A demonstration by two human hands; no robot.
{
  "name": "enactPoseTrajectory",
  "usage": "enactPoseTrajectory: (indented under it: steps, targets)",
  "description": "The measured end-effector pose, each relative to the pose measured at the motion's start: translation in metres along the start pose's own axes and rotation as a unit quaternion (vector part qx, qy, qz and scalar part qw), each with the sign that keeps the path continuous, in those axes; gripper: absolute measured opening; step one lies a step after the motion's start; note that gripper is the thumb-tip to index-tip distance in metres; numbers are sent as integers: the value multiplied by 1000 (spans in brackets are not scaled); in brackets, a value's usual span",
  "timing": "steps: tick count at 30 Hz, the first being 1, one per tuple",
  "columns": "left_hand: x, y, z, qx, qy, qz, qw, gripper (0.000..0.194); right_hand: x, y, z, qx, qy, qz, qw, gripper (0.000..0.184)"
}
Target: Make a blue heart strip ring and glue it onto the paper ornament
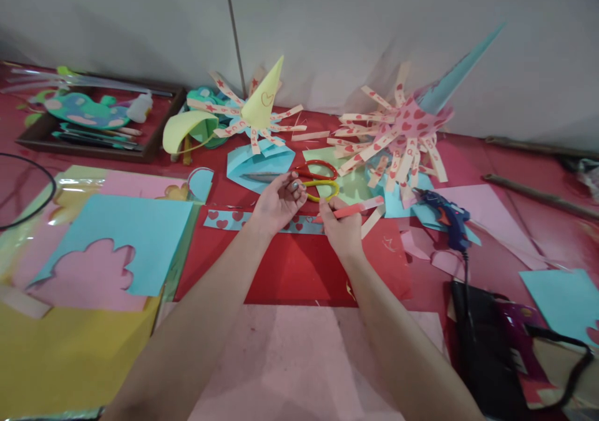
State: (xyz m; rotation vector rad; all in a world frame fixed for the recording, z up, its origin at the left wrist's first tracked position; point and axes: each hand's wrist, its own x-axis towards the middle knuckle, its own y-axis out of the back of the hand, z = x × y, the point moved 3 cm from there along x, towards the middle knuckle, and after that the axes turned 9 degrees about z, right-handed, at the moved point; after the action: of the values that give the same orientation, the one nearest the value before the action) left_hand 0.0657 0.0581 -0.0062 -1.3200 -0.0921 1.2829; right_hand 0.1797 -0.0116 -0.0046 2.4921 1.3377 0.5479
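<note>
My right hand (344, 226) grips a pink-red marker (358, 208), its tip end low on the left, over a light blue paper strip (225, 220) with red hearts. My left hand (281, 204) is at the strip's middle, palm turned up and fingers curled in; whatever they may hold is hidden. Just beyond both hands lie scissors (322, 171) with one red and one yellow handle loop, blades pointing left. The strip rests on red sheets (290, 265). A narrow cream strip (373, 220) lies right of my right hand.
Two paper cone decorations, one yellow (262, 101) and one pink and blue (418, 118), stand by the wall. A glue gun (447, 218) lies right, above a black case (484, 346). Coloured sheets (154, 221) are stacked left, below a brown tray (159, 137).
</note>
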Motion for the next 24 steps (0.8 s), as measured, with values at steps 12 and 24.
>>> enactPoseTrajectory:
  steps: [12,24]
  targets:
    - [3,2,0,1,-5,-5,1000,19,-2,-1,-1,34,-33,-28,998,39]
    - [1,2,0,4,-6,-3,1000,17,-1,-2,-6,47,-55,-34,997,37]
